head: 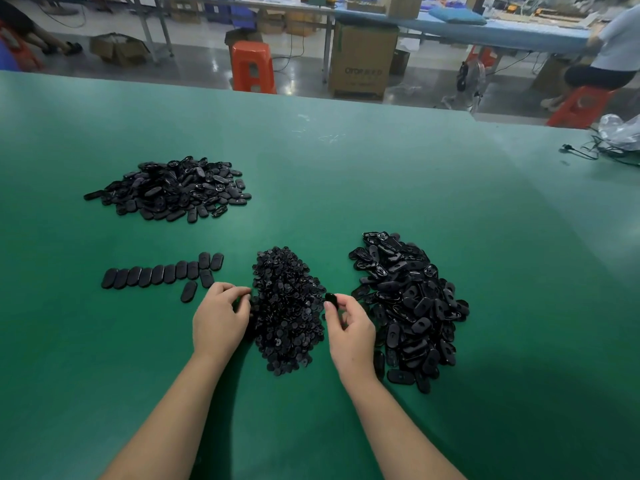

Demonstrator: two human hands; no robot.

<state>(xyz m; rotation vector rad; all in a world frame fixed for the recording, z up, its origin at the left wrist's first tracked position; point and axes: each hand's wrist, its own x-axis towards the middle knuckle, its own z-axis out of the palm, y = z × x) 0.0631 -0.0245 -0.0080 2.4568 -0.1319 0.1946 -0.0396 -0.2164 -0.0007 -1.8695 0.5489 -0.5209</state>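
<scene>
A heap of small round black parts [287, 306] lies in front of me on the green table [346, 174]. My left hand [220, 320] has its fingers curled at the heap's left edge; whether it holds a part is hidden. My right hand [349, 329] pinches one black oval shell [331, 299] between thumb and fingers, just right of the heap. To the right lies a big pile of black oval shells [412, 310]. A row of oval pieces [162, 274] is lined up flat on the left. Another pile of oval pieces [173, 189] sits further back left.
A black cable [588, 153] and a clear plastic bag [621, 131] lie at the table's far right edge. Beyond the table stand an orange stool [252, 67], a cardboard box [362, 62], a fan [467, 77] and a seated person [609, 53].
</scene>
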